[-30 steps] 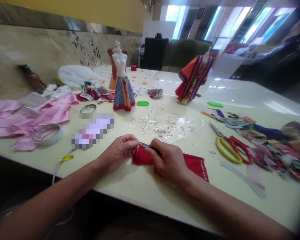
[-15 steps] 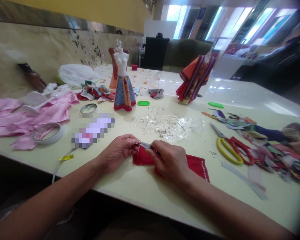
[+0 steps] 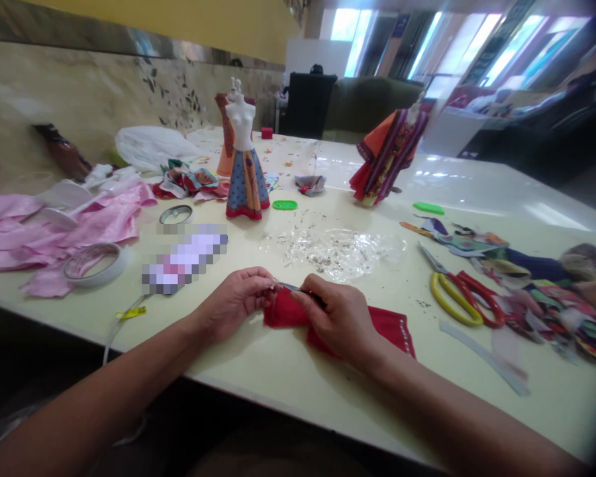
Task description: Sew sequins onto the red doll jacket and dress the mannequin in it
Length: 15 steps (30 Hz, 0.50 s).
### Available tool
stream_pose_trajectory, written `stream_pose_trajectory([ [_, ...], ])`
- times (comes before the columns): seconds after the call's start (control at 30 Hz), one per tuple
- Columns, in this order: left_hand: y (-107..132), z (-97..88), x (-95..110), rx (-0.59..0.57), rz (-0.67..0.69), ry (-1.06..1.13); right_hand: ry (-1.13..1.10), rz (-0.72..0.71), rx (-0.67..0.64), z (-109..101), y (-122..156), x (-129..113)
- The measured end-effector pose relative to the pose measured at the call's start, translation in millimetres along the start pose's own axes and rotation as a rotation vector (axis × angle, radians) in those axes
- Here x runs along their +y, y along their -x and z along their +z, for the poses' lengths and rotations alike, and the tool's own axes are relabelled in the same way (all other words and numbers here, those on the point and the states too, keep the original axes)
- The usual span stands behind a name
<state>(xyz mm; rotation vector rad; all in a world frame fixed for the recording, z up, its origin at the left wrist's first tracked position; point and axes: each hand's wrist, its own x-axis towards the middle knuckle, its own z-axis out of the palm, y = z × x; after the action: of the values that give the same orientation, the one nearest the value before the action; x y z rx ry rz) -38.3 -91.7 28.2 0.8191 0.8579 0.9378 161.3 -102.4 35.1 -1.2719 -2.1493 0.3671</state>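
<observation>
A red cloth with small pale pieces along its right edge lies on the table under my hands. My right hand is closed around a slim, pointed metal tool with a dark grip, its tip directed left. At that tip, my left hand pinches a tiny pale item too small to name, just above the cloth's upper left corner. Just beyond my hands is a clear plastic sheet scattered with tiny shiny bits.
Scissors and fabric scraps lie to the right. On the left are a tape roll, pink cloth and a blurred-out device on a cable. A dressed mannequin figure stands behind; another dressed figure is farther right.
My right hand and the tool have shifted very slightly, and the tool looks slimmer now. My left hand stays almost in place, still pinching. The cloth lies where it was.
</observation>
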Motion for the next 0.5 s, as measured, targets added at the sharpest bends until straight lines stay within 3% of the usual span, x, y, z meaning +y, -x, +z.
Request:
stream_pose_trajectory([
  [0.5, -0.2, 2.4, 3.4, 0.039, 0.020, -0.021, -0.067, 0.069, -0.064, -3.1, -2.5, -2.2],
])
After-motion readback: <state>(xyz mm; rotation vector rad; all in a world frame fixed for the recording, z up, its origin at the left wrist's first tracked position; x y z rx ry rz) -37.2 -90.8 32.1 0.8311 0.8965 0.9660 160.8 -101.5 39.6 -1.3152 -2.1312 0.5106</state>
